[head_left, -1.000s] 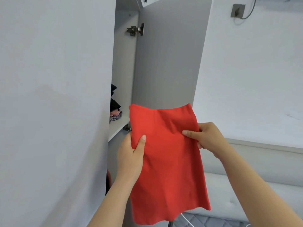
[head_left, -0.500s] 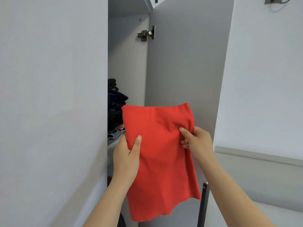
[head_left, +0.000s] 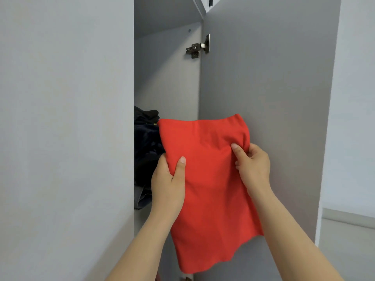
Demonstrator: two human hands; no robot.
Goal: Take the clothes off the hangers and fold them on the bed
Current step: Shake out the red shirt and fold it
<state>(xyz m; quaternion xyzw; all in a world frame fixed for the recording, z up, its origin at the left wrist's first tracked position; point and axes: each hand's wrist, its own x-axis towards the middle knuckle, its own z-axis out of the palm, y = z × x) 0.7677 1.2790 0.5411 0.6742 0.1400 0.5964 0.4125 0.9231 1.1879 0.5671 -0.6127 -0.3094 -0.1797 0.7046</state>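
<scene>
A folded red garment (head_left: 209,179) hangs upright in front of me, held by both hands at the mouth of an open wardrobe. My left hand (head_left: 169,183) grips its left edge, thumb on the front. My right hand (head_left: 252,165) pinches its upper right part, bunching the cloth there. Behind the garment's left edge, a pile of dark clothes (head_left: 146,142) lies on a shelf inside the wardrobe. No hanger or bed is in view.
A closed grey wardrobe door (head_left: 67,128) fills the left. The open door (head_left: 267,78) stands on the right with a metal hinge (head_left: 197,47) at its inner edge. A pale wall (head_left: 355,118) lies further right.
My view has swung right and closer to the wardrobe opening. The red garment has moved up toward the shelf with the dark clothes. My right hand's grip shifted higher and bunches the cloth.
</scene>
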